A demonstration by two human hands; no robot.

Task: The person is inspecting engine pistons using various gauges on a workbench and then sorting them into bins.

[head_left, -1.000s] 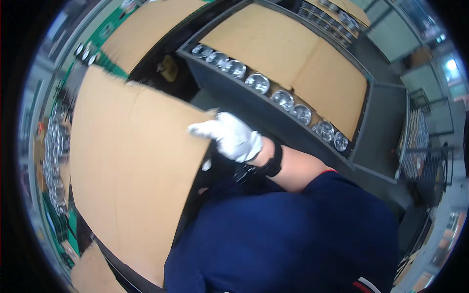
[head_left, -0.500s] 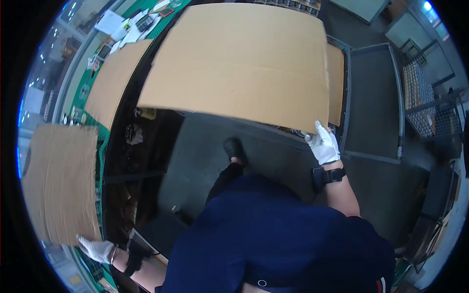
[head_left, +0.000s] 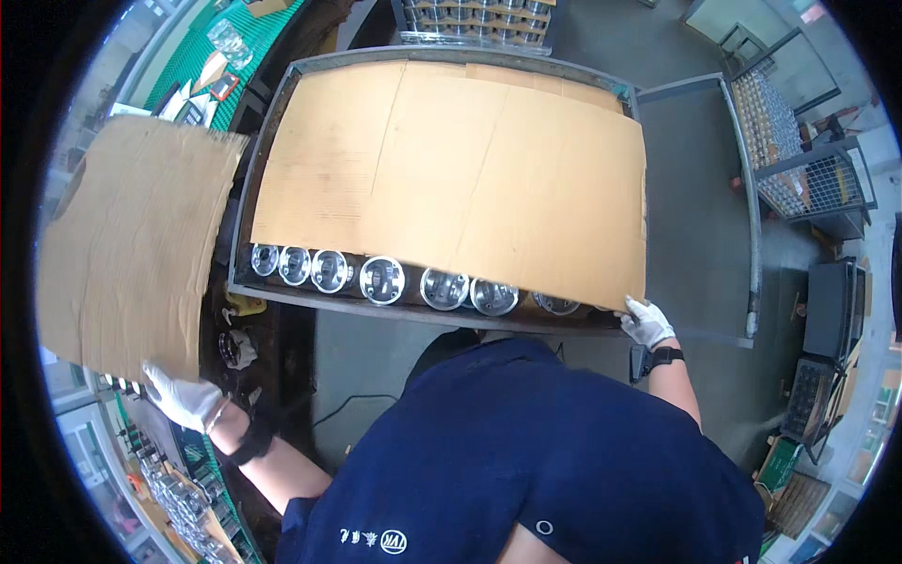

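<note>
In its white glove, my left hand (head_left: 183, 397) grips the near edge of a brown cardboard sheet (head_left: 132, 249) with a ragged far edge, held up at the left. My right hand (head_left: 648, 324), gloved too, is closed on the near right corner of a larger cardboard sheet (head_left: 442, 169). That sheet lies over most of a dark metal-framed bin (head_left: 324, 303). Along the bin's near side, a row of shiny round metal parts that look like pistons (head_left: 382, 280) shows from under the sheet. Both thumbs' undersides are hidden by the cardboard.
A dark frame panel (head_left: 750, 207) extends from the bin's right side. Stacked metal parts (head_left: 479, 21) stand beyond the far edge. At the left runs a green-topped bench (head_left: 272, 47) with papers; more metal parts (head_left: 183, 498) lie at lower left. A wire cage (head_left: 827, 188) stands at right.
The large sheet has come down onto the bin and nearer me, uncovering the row of round metal parts. My left hand and its sheet sit higher in view, and the whole view has shifted.
</note>
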